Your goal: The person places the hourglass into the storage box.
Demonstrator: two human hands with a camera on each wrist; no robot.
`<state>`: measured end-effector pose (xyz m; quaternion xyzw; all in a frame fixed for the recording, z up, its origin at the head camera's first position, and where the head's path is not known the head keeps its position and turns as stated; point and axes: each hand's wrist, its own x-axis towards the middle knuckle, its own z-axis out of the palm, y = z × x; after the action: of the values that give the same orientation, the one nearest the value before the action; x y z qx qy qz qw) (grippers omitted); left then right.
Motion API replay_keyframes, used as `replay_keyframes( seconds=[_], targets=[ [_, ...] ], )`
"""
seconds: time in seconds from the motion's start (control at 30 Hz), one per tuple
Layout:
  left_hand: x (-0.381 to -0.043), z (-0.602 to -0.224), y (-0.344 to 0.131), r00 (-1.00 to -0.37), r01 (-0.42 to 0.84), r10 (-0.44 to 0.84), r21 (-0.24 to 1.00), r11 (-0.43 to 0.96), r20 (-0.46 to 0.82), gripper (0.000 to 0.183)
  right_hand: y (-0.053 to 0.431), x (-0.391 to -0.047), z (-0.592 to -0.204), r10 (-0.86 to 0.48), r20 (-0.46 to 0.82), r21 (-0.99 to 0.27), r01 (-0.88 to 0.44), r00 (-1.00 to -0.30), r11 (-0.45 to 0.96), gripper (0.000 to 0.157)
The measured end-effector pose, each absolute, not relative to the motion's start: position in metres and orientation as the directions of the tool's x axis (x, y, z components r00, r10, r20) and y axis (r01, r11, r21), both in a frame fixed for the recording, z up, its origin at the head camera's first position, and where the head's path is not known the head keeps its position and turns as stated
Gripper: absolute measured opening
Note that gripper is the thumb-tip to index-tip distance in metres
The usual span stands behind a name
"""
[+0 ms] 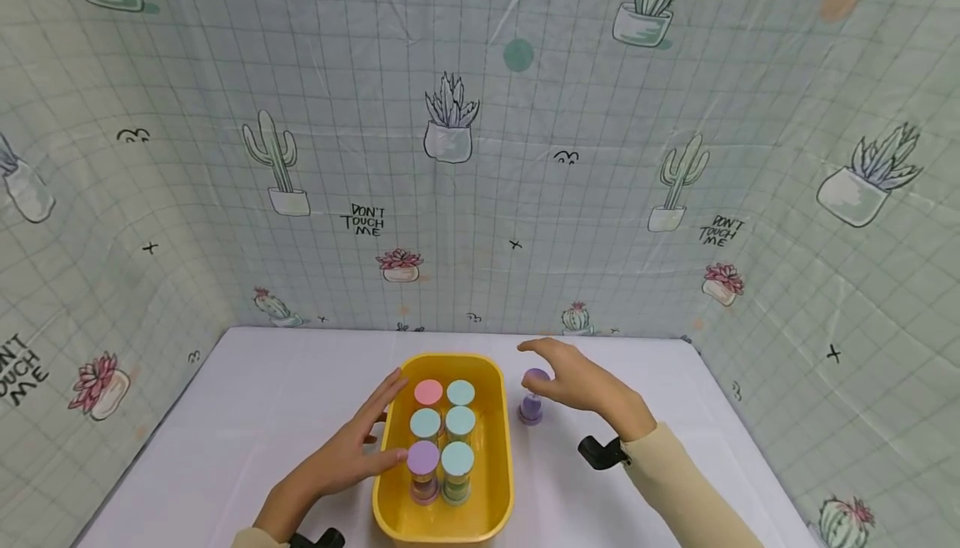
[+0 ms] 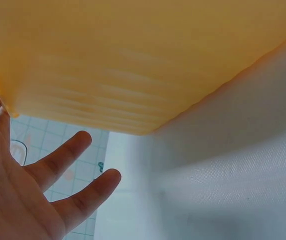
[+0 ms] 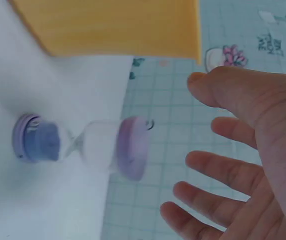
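A yellow plastic bin [image 1: 491, 469] holds several upright sand timers: light blue caps on most, a pink-capped one [image 1: 428, 392] at the far left and a purple-capped one [image 1: 423, 458] at the near left. My left hand [image 1: 341, 455] is at the bin's left rim, thumb beside the purple cap; in the left wrist view two fingers extend below the rim, clear of the outer wall. Outside, right of the bin, a purple sand timer [image 3: 45, 142] stands upright on the table. My right hand [image 1: 581, 377] hovers by its top with fingers spread and nothing in its grasp.
The white table [image 1: 300, 398] runs under the bin and the lone timer. Grid-patterned cloth [image 1: 517, 198] printed with cacti hangs behind and along both sides. A black wrist mount [image 1: 602, 453] sits below my right wrist.
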<state>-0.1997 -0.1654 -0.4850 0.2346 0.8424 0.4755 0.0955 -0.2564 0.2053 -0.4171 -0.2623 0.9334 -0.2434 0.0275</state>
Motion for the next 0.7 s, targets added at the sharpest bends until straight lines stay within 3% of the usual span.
replay_keyframes(
  seconds=[0.33, 0.7],
  targets=[
    [-0.196, -0.488, -0.167, -0.874, 0.29, 0.485, 0.844, 0.452, 0.04, 0.085, 0.221, -0.254, -0.448, -0.502, 0.048, -0.471, -0.463, -0.864, 0.751, 0.034],
    [-0.201, -0.484, -0.168, -0.855, 0.364, 0.508, 0.819, 0.444, 0.105, 0.088, 0.22, -0.263, -0.445, -0.517, 0.026, -0.48, -0.464, -0.856, 0.745, 0.041]
  ],
)
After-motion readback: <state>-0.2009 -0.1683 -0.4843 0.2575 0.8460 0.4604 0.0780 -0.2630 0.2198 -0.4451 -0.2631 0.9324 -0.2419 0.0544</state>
